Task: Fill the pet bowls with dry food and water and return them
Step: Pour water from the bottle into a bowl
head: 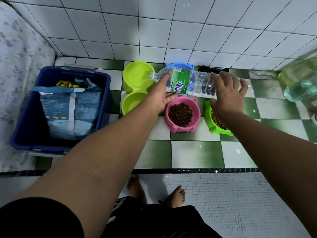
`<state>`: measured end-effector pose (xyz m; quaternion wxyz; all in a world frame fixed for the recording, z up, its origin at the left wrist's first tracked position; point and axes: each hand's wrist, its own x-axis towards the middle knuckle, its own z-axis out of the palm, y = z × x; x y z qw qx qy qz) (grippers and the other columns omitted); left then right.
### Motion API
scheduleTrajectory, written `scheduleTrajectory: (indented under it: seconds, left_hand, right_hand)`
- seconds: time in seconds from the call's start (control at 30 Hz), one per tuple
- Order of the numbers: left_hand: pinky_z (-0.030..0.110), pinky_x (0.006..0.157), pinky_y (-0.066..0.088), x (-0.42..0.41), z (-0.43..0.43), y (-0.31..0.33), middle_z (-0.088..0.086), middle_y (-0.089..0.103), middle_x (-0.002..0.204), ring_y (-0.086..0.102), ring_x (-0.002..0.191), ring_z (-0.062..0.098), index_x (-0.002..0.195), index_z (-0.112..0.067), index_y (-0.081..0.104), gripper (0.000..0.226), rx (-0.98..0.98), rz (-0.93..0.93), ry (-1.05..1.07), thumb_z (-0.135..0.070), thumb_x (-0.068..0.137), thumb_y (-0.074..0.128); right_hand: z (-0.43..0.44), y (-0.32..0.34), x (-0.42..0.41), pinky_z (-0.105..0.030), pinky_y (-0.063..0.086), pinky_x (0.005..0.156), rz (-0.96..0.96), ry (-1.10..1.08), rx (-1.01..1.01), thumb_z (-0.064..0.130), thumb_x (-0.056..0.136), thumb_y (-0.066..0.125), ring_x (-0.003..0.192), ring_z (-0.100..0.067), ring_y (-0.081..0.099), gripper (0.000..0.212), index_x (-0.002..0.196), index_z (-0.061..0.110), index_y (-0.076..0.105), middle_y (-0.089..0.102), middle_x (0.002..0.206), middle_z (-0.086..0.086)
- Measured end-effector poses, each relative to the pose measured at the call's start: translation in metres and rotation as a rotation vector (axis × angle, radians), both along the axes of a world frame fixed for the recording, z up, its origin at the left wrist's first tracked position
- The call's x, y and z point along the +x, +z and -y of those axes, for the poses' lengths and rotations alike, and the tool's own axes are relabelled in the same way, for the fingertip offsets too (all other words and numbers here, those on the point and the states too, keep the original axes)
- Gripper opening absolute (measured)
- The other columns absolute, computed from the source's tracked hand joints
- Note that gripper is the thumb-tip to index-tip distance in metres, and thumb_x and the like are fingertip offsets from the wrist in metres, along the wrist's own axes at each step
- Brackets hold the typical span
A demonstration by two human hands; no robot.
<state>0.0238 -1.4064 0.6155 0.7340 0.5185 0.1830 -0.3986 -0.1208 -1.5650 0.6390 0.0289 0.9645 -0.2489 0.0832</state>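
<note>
White tiled walls meet in a corner above a green-and-white chequered floor, which carries everything here. A pink bowl sits mid-floor, holding brown kibble.

Just right of the pink bowl is a green bowl, also holding kibble and partly hidden by the right wrist. Just left of the pink bowl stands a lime double bowl. Behind the pink bowl, against the wall, a blue bowl and a black bowl show only in part.

Above and behind the pink bowl, a clear bottle with a green label lies nearly level in both hands. Its uncapped mouth points left over the far half of the double bowl. I cannot tell whether water is running out.

The left hand grips the bottle at the label end, thumb on top and fingers beneath. The right hand wraps the base end from above, fingers spread and curved over it.

Well left of the pink bowl, a blue bin holds an opened bag. Far right stands a big water jug.
</note>
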Motion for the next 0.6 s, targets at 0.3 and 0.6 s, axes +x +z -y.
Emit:
scheduleTrajectory:
  seconds: [0.3, 0.6]
  left_hand:
    - [0.046, 0.079, 0.064, -0.0012, -0.0024, 0.0034, 0.022, 0.063, 0.122, 0.072, 0.097, 0.035, 0.127, -0.013, 0.052, 0.059, 0.003, -0.008, 0.008, -0.037, 0.083, 0.083]
    - [0.045, 0.080, 0.064, -0.0028, -0.0025, 0.0082, 0.023, 0.061, 0.122, 0.071, 0.096, 0.035, 0.137, -0.013, 0.049, 0.069, 0.004, -0.016, -0.005, -0.037, 0.083, 0.083]
  right_hand:
    - [-0.0010, 0.0013, -0.0004, -0.056, 0.014, 0.117, 0.015, 0.016, -0.008, 0.008, 0.069, 0.072, 0.139, -0.030, 0.032, 0.083, 0.141, 0.028, 0.036, 0.039, 0.145, -0.008]
    - [0.0006, 0.0067, -0.0033, -0.053, 0.011, 0.119, 0.040, 0.028, -0.013, 0.004, 0.067, 0.070, 0.138, -0.030, 0.032, 0.082, 0.139, 0.028, 0.038, 0.040, 0.143, -0.008]
